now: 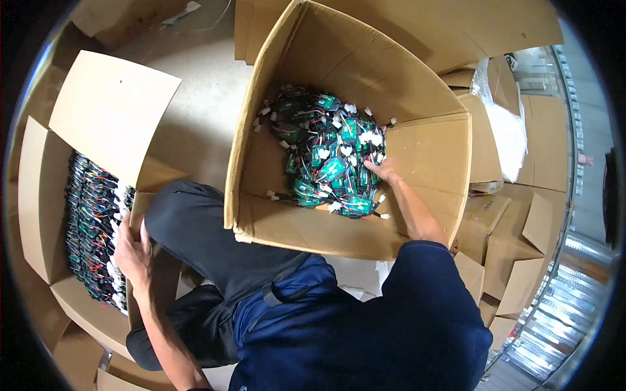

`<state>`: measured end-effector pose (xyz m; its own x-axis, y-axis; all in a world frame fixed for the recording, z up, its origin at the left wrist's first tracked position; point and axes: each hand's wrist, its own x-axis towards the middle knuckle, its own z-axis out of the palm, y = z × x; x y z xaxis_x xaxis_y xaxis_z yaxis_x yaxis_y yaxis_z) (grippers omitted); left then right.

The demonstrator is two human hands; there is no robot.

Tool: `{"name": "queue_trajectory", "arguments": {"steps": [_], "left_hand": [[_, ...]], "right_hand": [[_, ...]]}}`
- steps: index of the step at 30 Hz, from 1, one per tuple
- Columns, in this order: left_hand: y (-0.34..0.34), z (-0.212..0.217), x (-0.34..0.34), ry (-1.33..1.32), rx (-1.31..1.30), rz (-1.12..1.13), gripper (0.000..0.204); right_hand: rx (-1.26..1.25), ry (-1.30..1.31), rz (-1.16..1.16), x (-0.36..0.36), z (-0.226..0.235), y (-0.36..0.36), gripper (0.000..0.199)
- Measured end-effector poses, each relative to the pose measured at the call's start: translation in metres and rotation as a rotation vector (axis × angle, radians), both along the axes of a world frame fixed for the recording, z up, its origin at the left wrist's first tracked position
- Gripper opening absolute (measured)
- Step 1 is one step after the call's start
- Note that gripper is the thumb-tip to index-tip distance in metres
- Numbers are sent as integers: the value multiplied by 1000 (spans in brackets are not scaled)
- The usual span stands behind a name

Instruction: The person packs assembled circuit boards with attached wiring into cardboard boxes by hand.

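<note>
My right hand (386, 171) reaches into a deep cardboard box (427, 146) in front of me. Its thumb and fingers are apart at the right edge of a loose heap of green circuit boards (332, 169) with coloured wires and white plugs; some fingertips are hidden among them. At the left, my left hand (135, 255) lies over the near rim of a second cardboard box (38, 195), fingers spread beside white plugs. Tight rows of wired boards (91, 228) fill that box, their white plugs lined up along the side nearest me.
The left box's large flap (114, 107) stands folded out. My bent knee (186, 215) sits between the two boxes. More cardboard boxes (508, 228) and a clear plastic bag (505, 130) are at the right, with metal racking (554, 319) beyond. Grey floor (202, 98) shows behind.
</note>
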<state>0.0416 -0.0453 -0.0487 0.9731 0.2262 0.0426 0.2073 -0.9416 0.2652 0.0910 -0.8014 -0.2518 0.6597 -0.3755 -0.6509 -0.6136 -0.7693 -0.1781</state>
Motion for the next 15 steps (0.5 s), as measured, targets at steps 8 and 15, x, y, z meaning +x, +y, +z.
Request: {"name": "queue_trajectory", "arguments": {"steps": [8,15], "left_hand": [[8,7,-4,42,-34,44,42],[11,8,-6,69,-37,89,43]], "right_hand": [[-323,-103,-263,20,-17,71,124],[-406,-240,-73,22,-2,90,70]]}}
